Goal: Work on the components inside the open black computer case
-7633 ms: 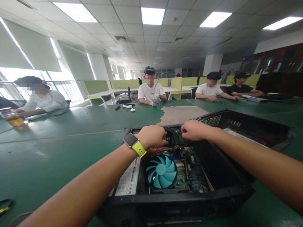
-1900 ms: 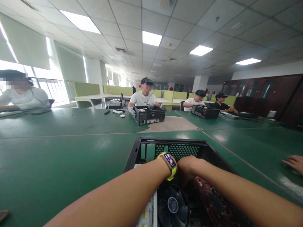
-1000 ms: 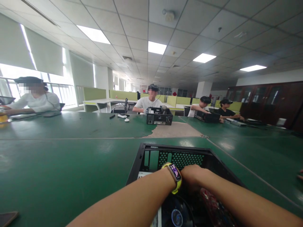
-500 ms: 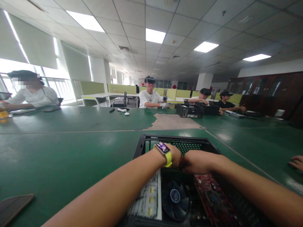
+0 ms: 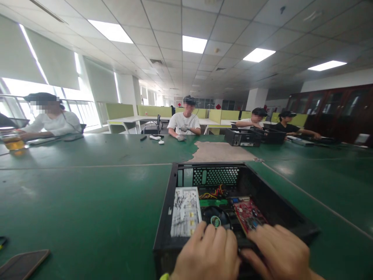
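An open black computer case (image 5: pixel 168 202) lies on the green table in front of me. Inside it I see a white-labelled power supply (image 5: pixel 185 212), a dark cooler fan (image 5: pixel 216 220), a red expansion card (image 5: pixel 249 214), a green card (image 5: pixel 214 202) and coloured wires (image 5: pixel 214 192). My left hand (image 5: pixel 208 254) rests palm down over the case's near edge, fingers spread beside the fan. My right hand (image 5: pixel 276 254) lies next to it on the near edge, just below the red card. Neither hand holds anything that I can see.
A dark phone (image 5: pixel 21 263) lies at the near left. A worn brown patch (image 5: pixel 221 152) marks the green table (image 5: pixel 87 186). Across it sit several people, with other black cases (image 5: pixel 244 137) at the right and a glass of amber drink (image 5: pixel 13 143) at far left.
Both hands have pulled back from deep inside the case to its near edge. The case interior, hidden by my arms before, now shows. Across the table a black case moved to the right.
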A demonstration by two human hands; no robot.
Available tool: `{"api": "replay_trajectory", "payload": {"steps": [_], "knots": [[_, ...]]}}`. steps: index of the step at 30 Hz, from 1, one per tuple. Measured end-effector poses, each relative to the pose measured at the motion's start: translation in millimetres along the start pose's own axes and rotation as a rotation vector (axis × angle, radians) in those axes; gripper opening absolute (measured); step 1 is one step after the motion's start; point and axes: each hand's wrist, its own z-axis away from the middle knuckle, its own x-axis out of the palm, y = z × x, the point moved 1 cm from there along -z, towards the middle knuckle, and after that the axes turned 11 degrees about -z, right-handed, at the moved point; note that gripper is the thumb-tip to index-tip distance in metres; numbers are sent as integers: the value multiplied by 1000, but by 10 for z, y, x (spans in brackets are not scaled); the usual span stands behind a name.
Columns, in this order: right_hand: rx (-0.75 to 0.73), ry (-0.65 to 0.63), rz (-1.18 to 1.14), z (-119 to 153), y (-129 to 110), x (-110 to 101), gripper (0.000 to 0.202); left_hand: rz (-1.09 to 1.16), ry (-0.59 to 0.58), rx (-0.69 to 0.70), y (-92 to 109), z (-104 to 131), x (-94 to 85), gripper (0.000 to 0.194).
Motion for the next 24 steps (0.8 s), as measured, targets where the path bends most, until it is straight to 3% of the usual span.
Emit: {"api": "replay_trajectory", "payload": {"steps": [2,4,7,10,12,14,18,21,24], "knots": [[51,-43,-94,-251,133,212,29,40,-161,-33,-245,-114,74,15],[172,-147,-222,-430,253,292,28,80,-270,-57,-419,-162,110,17],[418,-427,-500,-613,472,165,31,165,-358,-106,-540,-198,104,25],[548,-756,-738,-815,726,11,43,261,-509,-143,-572,-350,91,36],[551,-932,-724,-963,842,38,52,331,-617,-132,-581,-547,122,42],[549,-1035,-602,-1080,870,156,48,422,-716,-102,-591,-774,193,43],[691,-1071,-484,-1124,762,372,35,675,-957,-26,-631,-1109,386,40],[785,-1021,-483,-1069,705,387,39,894,-1166,-139,-677,-1207,492,44],[844,-1006,-404,-1053,703,351,40,940,-1316,-277,-696,-1240,535,44]]}}
